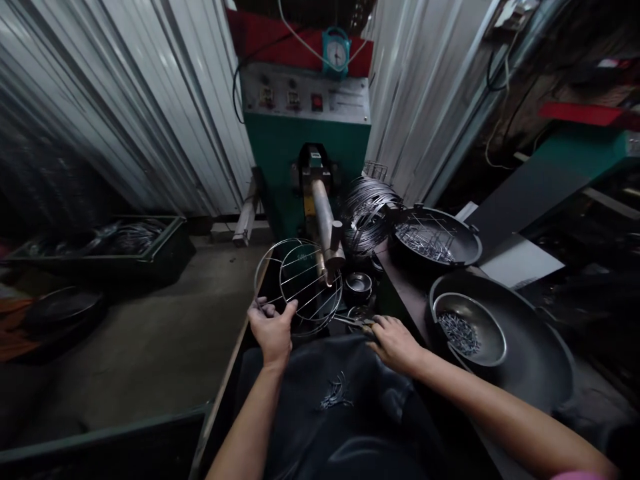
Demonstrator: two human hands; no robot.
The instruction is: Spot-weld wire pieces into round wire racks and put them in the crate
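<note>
My left hand [271, 331] grips the near left edge of a round wire rack [306, 287], thumb on top and fingers at its rim. Two wire rings joined by thin parallel bars make up the rack. Its right side lies at the copper tip [328, 279] of a machine arm [324, 217]. My right hand [397, 343] is closed around the handles of a pair of pliers [367, 328]. Their thin jaws point left to the rack's near right rim; whether they pinch a small wire piece I cannot make out. Short bent wire pieces [337, 393] lie on the dark apron [320, 443] over my lap.
A green machine [273, 153] with a control panel stands ahead, a blue clock [336, 52] on it. To the right are a wire coil [367, 207], a pan of wire parts [473, 243] and a bowl of short pieces [493, 320]. A bin [170, 247] stands left.
</note>
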